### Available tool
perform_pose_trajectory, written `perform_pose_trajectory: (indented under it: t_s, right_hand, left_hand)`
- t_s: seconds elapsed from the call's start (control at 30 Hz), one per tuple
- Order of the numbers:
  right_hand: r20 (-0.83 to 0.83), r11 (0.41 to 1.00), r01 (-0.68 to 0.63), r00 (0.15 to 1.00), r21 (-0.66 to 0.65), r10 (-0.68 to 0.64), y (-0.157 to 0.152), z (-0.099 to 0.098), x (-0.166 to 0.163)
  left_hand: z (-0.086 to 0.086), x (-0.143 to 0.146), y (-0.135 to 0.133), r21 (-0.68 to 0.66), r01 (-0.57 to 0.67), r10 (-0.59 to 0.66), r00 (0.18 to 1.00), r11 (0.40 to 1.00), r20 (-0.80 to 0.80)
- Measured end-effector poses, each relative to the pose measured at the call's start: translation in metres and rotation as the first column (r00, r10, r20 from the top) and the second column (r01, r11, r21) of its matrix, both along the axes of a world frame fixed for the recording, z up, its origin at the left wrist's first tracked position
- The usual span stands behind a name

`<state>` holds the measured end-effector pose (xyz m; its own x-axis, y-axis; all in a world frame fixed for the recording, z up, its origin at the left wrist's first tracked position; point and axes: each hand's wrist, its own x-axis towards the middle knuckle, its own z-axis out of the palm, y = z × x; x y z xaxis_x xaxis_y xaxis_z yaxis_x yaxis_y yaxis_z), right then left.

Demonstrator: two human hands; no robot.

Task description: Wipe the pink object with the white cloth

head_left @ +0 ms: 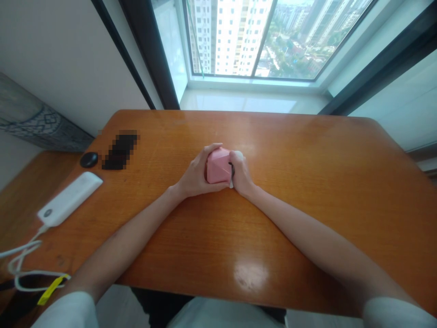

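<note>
Near the middle of the desk I hold a small pink faceted block-like object (pixel 218 166); its exact kind does not show. My left hand (pixel 196 175) is wrapped round its left side, with fingers over the top and the thumb along the lower edge. My right hand (pixel 241 175) is closed at the object's right side, its thumb against the pink edge. A small whitish piece (pixel 239 155) shows by the right fingers, and a dark spot lies beside the thumb. What the right fingers grip is mostly hidden.
The wooden desk (pixel 324 191) stretches before a window. On its left lie a white power bank (pixel 70 199) with a white cable (pixel 29 272) and yellow tag (pixel 53 290), a black round object (pixel 89 159), and a blurred-out dark object (pixel 120 151).
</note>
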<state>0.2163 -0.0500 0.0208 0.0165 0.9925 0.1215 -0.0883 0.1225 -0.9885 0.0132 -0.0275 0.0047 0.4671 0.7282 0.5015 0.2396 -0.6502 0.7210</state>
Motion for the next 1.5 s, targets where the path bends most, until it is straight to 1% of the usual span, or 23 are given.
perform_pose_trajectory:
  t_s: [0.07,0.13,0.17,0.2,0.27,0.33,0.37,0.43,0.53,0.63,0.7,0.77,0.83,0.97,1.07,1.13,1.2,1.27,1.33,1.37,1.4,1.43,1.5]
  right_hand:
    - [0.013,1.0,-0.028,1.0,-0.011,0.028,-0.003,0.001,0.0]
    - [-0.002,0.998,-0.038,0.999,-0.045,0.038,-0.002,0.002,-0.001]
    - [-0.023,0.998,-0.034,0.999,-0.061,0.032,0.001,0.003,-0.001]
    - [-0.052,0.997,-0.03,0.998,-0.072,0.026,0.004,0.003,-0.001]
    - [-0.11,0.996,-0.029,0.994,-0.087,0.02,0.012,0.002,0.0]
    - [-0.144,0.995,-0.036,0.989,-0.095,0.022,0.018,0.0,0.0]
    - [-0.145,0.995,-0.033,0.989,-0.095,0.019,0.02,-0.001,0.001]
    - [-0.117,0.996,-0.004,0.993,-0.087,-0.007,0.019,-0.002,0.001]
    - [-0.053,0.998,0.037,0.998,-0.042,-0.039,0.01,-0.001,0.001]
    - [-0.008,1.0,0.025,1.0,-0.005,-0.025,0.0,0.003,0.0]
    - [0.005,1.0,0.008,1.0,-0.023,-0.007,-0.005,0.006,-0.002]
    - [-0.006,0.999,0.002,1.0,-0.054,-0.002,-0.005,0.009,-0.002]
    - [-0.032,0.997,0.01,0.999,-0.082,-0.013,-0.002,0.01,-0.002]
    - [-0.114,0.99,-0.004,0.993,-0.139,-0.012,0.011,0.006,-0.001]
    - [-0.134,0.991,-0.003,0.991,-0.135,-0.015,0.015,-0.001,0.001]
    - [-0.118,0.993,0.003,0.993,-0.121,-0.017,0.012,-0.004,0.001]
    - [-0.095,0.996,0.0,0.995,-0.086,-0.008,0.007,-0.005,0.001]
    - [-0.057,0.998,-0.014,0.998,-0.066,0.01,0.003,-0.003,0.001]
    - [-0.022,0.996,-0.037,0.999,-0.083,0.036,0.0,0.002,0.001]
    - [-0.016,0.995,-0.047,0.999,-0.094,0.045,0.0,0.004,0.0]
    - [-0.021,0.994,-0.047,0.999,-0.097,0.045,0.001,0.006,0.0]
    - [-0.032,0.995,-0.043,0.999,-0.093,0.04,0.002,0.007,0.0]
    - [-0.058,0.996,-0.034,0.998,-0.079,0.03,0.005,0.008,0.0]
  left_hand:
    - [-0.001,-0.002,0.0,-0.138,0.03,-0.027,0.999,0.99,0.029]
    - [-0.004,-0.003,0.001,-0.212,0.057,-0.047,0.997,0.976,0.053]
    - [-0.006,-0.003,0.003,-0.201,0.059,-0.049,0.997,0.978,0.055]
    - [-0.009,-0.003,0.004,-0.158,0.056,-0.049,0.998,0.986,0.046]
    - [-0.012,-0.002,0.007,-0.014,0.05,-0.05,0.999,0.999,0.005]
    - [-0.013,-0.002,0.01,0.117,0.059,-0.055,0.998,0.991,-0.039]
    - [-0.013,-0.001,0.01,0.156,0.064,-0.057,0.997,0.986,-0.05]
    - [-0.01,-0.001,0.01,0.187,0.061,-0.054,0.998,0.981,-0.04]
    - [-0.004,-0.001,0.007,0.141,0.033,-0.031,0.999,0.989,-0.015]
    - [0.0,-0.002,0.002,0.007,-0.003,0.003,1.0,1.0,-0.017]
    - [0.001,-0.003,0.001,-0.101,-0.002,0.0,1.0,0.995,-0.021]
    - [-0.001,-0.005,0.001,-0.158,0.012,-0.015,1.0,0.987,-0.016]
    - [-0.004,-0.007,0.004,-0.105,0.029,-0.031,0.999,0.994,-0.014]
    - [-0.007,-0.007,0.007,0.12,0.081,-0.071,0.994,0.989,-0.082]
    - [-0.005,-0.005,0.005,0.164,0.065,-0.051,0.995,0.984,-0.09]
    - [-0.002,-0.004,0.004,0.157,0.044,-0.034,0.997,0.987,-0.067]
    - [0.0,-0.004,0.002,0.098,0.028,-0.024,0.999,0.995,-0.044]
    - [0.001,-0.004,0.001,-0.031,0.025,-0.026,0.999,0.999,-0.023]
    - [0.0,-0.005,0.001,-0.174,0.035,-0.038,0.999,0.984,-0.013]
    - [-0.002,-0.005,0.001,-0.214,0.04,-0.043,0.999,0.976,-0.008]
    - [-0.003,-0.005,0.002,-0.217,0.045,-0.046,0.999,0.975,-0.001]
    - [-0.005,-0.005,0.002,-0.183,0.049,-0.049,0.999,0.982,0.003]
    - [-0.008,-0.004,0.004,-0.045,0.061,-0.061,0.998,0.997,0.0]
